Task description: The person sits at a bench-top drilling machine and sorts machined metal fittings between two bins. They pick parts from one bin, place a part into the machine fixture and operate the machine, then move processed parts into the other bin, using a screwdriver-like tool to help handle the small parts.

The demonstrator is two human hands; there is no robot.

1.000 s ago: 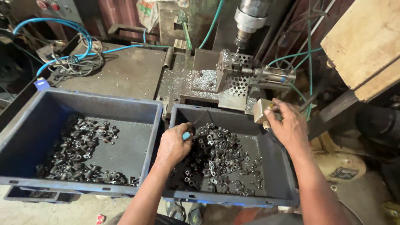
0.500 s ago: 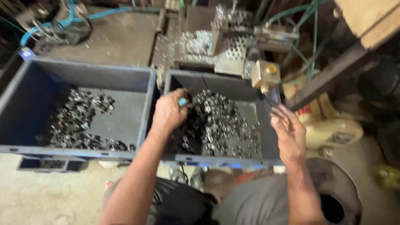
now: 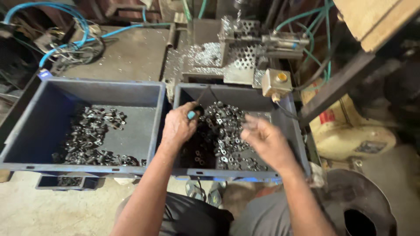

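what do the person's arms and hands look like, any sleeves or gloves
Both arms are bare to the edge of the picture, with no sleeves showing. The left hand and right hand wear no gloves, and no watch, ring or band can be seen. The right hand is slightly blurred.

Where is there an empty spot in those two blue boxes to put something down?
The left bin has bare floor right of its pile of small metal parts, by the shared wall. The right bin is crowded: parts cover most of it, with the left hand and right hand above.
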